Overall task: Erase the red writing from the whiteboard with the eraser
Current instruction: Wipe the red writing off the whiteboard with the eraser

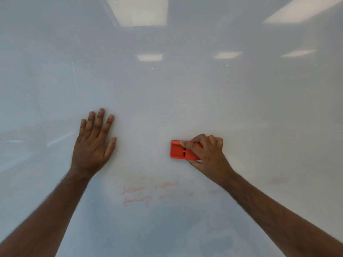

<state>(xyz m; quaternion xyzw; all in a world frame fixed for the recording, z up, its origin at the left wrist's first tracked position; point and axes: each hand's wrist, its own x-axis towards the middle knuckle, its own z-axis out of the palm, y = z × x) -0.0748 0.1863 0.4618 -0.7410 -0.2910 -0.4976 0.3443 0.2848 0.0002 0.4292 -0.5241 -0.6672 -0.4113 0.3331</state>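
Note:
The whiteboard (185,93) fills the whole view. My right hand (206,151) grips a red eraser (177,150) and holds it against the board right of centre. Faint red writing (146,193) in two smeared lines lies below the eraser, between my forearms. A paler red smudge (277,180) shows further right. My left hand (94,141) presses flat on the board with fingers straight and spread, well left of the eraser.
Ceiling lights reflect in the glossy board at the top (141,10) and in the middle (149,56). A thin pale scratch (75,78) runs down the board at the upper left.

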